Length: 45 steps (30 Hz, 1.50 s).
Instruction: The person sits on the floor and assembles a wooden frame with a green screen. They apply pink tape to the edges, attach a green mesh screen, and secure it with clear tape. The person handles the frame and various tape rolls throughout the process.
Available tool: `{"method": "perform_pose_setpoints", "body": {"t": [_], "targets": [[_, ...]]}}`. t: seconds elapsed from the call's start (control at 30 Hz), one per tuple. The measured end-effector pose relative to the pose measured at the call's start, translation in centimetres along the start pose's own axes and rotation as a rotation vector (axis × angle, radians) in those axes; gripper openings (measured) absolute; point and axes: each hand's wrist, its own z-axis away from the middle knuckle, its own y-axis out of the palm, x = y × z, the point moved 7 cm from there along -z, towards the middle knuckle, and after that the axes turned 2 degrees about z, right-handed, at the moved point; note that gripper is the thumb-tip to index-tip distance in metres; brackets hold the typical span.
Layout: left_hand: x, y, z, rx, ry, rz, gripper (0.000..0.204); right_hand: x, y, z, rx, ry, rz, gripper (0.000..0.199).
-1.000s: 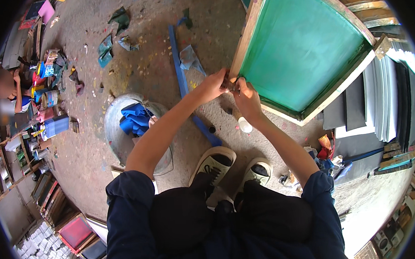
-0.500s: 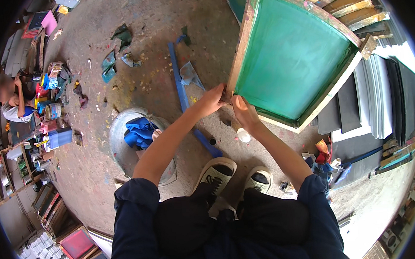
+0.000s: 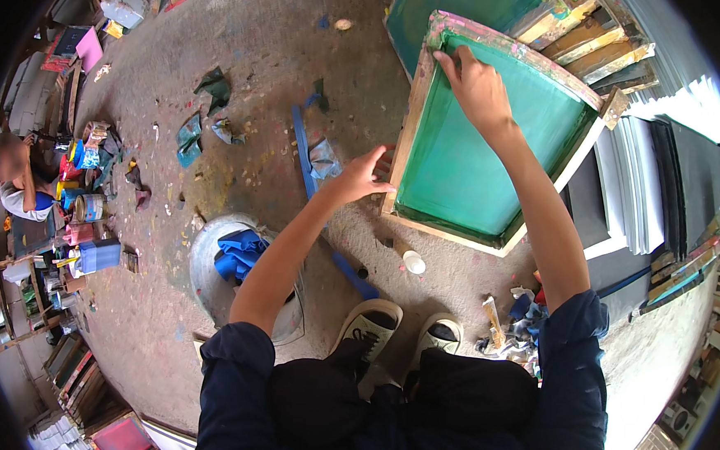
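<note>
Green-meshed frame [image 3: 446, 154] ahead of me, one hand at each end of its left rail

Working remotely off the head view. Frame sits front and right of the feet, wooden rails around a green sheet; can't tell from here what supports it. Left hand [image 3: 363, 177] is just outside the left rail, near the lower left corner: thumb and fingers apart, thumb tip up against the wood; can't tell whether it clamps. Right hand [image 3: 480, 90] is over the mesh at the upper left corner, thumb and bent fingers parted, thumb near the rail's inner edge, contact unclear. I get the right forearm crossing the mesh and the lower right rail, hiding part of both.

Around it: second green frame [image 3: 454, 9] beyond the top rail; white-ended tube [image 3: 413, 261] on the floor [image 3: 156, 262], just below the lower left corner; blue strip [image 3: 300, 138] left of the left hand; metal bucket [image 3: 201, 272] with blue cloth [image 3: 240, 253], left of the left forearm. Pale and dark sheets [image 3: 634, 183] stand off to my right.
</note>
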Motion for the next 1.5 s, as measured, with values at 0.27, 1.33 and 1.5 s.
{"method": "perform_pose_setpoints", "body": {"t": [0.27,1.33,1.5], "targets": [[-1.3,0.7,0.1,-0.156,0.190,-0.153,0.063,1.5,0.1,-1.7,-0.090,0.019,0.121,0.033],[-0.5,-3.0,-3.1,-0.036,-0.020,-0.052,0.061,1.4,-0.6,-2.2,-0.043,-0.158,0.157,0.028],[-8.9,-10.1,-7.5,-0.319,0.203,0.244,0.056,1.6,-0.8,-2.5,-0.099,-0.155,0.067,0.026]]}}
